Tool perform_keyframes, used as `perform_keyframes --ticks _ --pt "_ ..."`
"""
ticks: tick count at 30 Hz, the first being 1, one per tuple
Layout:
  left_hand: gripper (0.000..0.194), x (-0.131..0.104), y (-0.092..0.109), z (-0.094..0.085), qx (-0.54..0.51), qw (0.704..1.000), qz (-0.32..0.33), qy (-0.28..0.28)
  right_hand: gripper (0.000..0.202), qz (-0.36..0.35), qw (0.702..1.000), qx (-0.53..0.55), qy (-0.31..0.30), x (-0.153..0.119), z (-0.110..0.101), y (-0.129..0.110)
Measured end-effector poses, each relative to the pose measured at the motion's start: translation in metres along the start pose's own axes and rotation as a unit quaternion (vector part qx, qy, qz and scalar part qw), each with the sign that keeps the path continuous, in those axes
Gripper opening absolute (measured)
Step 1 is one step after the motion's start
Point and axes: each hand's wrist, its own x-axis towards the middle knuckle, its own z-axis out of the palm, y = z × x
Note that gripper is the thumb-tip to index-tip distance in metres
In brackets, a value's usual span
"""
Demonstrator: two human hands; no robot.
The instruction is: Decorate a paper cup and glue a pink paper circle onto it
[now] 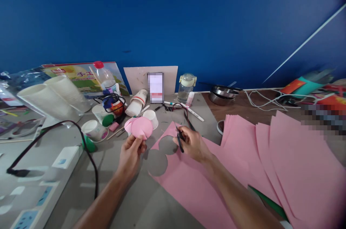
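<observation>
My left hand [131,154] pinches pink paper circles [142,128] between thumb and fingers; a second round piece shows behind the front one on its left. In my right hand [195,145] is a pair of scissors [180,142] with black handles, its blades pointing away from me. Under that hand lies a pink paper sheet [197,189] with round gaps cut from its left edge. A white paper cup [151,118] stands just behind the circles.
More pink sheets [302,157] are fanned out at the right. Stacked cups [48,103], a red-capped bottle [104,74] and a power strip [51,189] with a black cable occupy the left. A phone [156,88], a glass jar [186,86] and a marker [196,114] are at the back.
</observation>
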Motion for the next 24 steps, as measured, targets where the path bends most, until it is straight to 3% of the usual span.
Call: perform_keyframes --ticks 2,7,12,16,20,24 --pt "0.028 -0.001 -0.002 0.0 0.017 1.0 -0.001 -0.007 0.031 0.027 0.996 -0.078 0.029 0.003 0.001 0.003" --pt "0.032 -0.003 -0.01 0.002 0.052 0.998 -0.017 -0.011 0.054 0.031 0.976 -0.213 -0.029 0.003 0.006 0.002" --pt "0.032 -0.005 -0.013 0.003 0.082 0.996 -0.026 -0.034 0.037 0.029 0.959 -0.273 -0.063 -0.001 0.006 -0.008" --pt "0.032 -0.006 -0.013 0.004 0.102 0.994 -0.021 -0.04 0.035 0.047 0.953 -0.29 -0.077 0.0 0.006 -0.015" --pt "0.032 -0.007 -0.012 0.005 0.113 0.992 -0.024 -0.05 0.03 0.033 0.967 -0.245 -0.062 -0.002 0.007 -0.017" --pt "0.033 -0.008 -0.015 0.005 0.131 0.989 -0.033 -0.065 0.031 -0.025 1.0 -0.002 -0.018 -0.006 0.013 -0.018"
